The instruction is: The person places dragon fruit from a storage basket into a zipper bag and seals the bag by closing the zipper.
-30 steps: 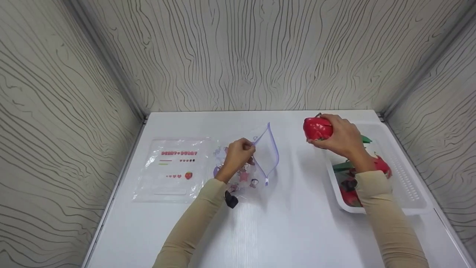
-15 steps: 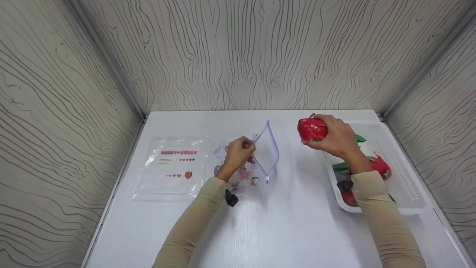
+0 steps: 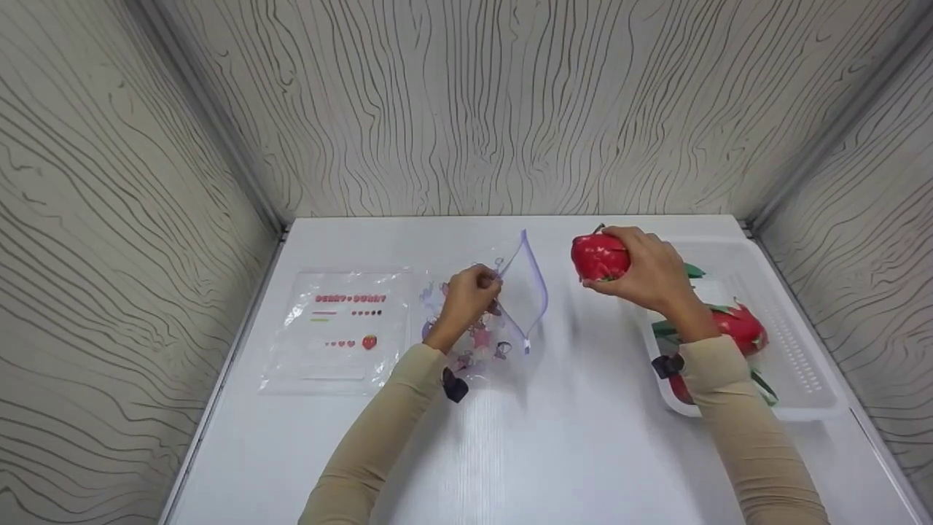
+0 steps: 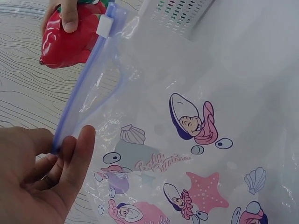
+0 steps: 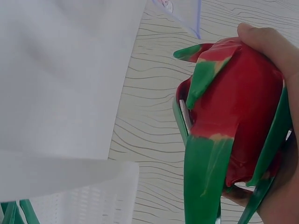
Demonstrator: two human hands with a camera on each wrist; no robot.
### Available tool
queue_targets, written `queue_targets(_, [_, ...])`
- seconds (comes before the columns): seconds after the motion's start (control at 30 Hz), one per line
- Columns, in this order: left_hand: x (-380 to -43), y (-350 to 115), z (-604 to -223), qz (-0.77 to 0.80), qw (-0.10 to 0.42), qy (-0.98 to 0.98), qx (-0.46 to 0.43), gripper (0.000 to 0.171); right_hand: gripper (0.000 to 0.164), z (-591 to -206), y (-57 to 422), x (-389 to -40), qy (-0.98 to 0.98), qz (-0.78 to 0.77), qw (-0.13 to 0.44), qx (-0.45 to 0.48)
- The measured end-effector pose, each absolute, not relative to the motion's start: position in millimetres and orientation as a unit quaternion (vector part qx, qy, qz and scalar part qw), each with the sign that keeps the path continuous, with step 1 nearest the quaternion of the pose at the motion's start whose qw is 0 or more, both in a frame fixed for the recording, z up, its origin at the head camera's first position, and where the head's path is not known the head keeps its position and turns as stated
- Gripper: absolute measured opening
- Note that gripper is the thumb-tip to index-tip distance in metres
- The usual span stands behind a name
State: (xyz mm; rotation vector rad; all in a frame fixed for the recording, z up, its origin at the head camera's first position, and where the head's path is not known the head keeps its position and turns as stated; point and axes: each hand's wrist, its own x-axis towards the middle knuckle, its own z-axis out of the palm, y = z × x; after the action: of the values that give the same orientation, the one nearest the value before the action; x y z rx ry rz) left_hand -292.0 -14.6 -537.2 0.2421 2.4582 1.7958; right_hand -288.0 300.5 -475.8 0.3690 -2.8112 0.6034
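My left hand (image 3: 470, 302) pinches the purple zip edge of a clear slider bag (image 4: 205, 135) printed with shells and starfish. The bag's mouth gapes toward the right, and its white slider (image 4: 105, 26) shows in the left wrist view. In my right hand (image 3: 652, 270) I grip a red dragon fruit (image 3: 601, 257), its green-tipped scales (image 5: 208, 168) plain in the right wrist view. The fruit is held above the table, just right of the bag's mouth and apart from it.
At the right stands a white basket (image 3: 809, 364) with another dragon fruit (image 3: 742, 329) and further red and green pieces, partly hidden by my right arm. A second clear bag (image 3: 335, 368), printed with lettering and a strawberry, lies flat at the left. Wood-grain panels (image 3: 466, 109) enclose the table.
My right hand has carried the dragon fruit leftward from the basket side toward the bag's mouth. The left hand keeps its pinch, and the bag's edge has shifted only slightly.
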Motion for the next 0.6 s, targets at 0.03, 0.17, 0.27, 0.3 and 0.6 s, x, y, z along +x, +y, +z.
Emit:
queue_targets(0.03, [-292,-14,-537,0.587,0.042,0.804,0.081,0.019,0.093,-476,300,-288,-0.962,0.206,0.122,0.128])
queue_targets(0.17, [-292,-13,-536,0.582,0.038,0.807,0.088,0.021,0.093,-475,296,-287,-0.962,0.202,0.125,0.135])
queue_targets(0.27, [-292,-12,-535,0.575,0.037,0.812,0.091,0.024,0.093,-474,293,-286,-0.962,0.201,0.125,0.137])
queue_targets(0.3, [-292,-12,-535,0.573,0.037,0.814,0.093,0.026,0.093,-474,292,-286,-0.962,0.201,0.125,0.139])
queue_targets(0.6, [-294,-8,-534,0.558,0.015,0.82,0.128,0.027,0.093,-474,284,-284,-0.956,0.206,0.133,0.164])
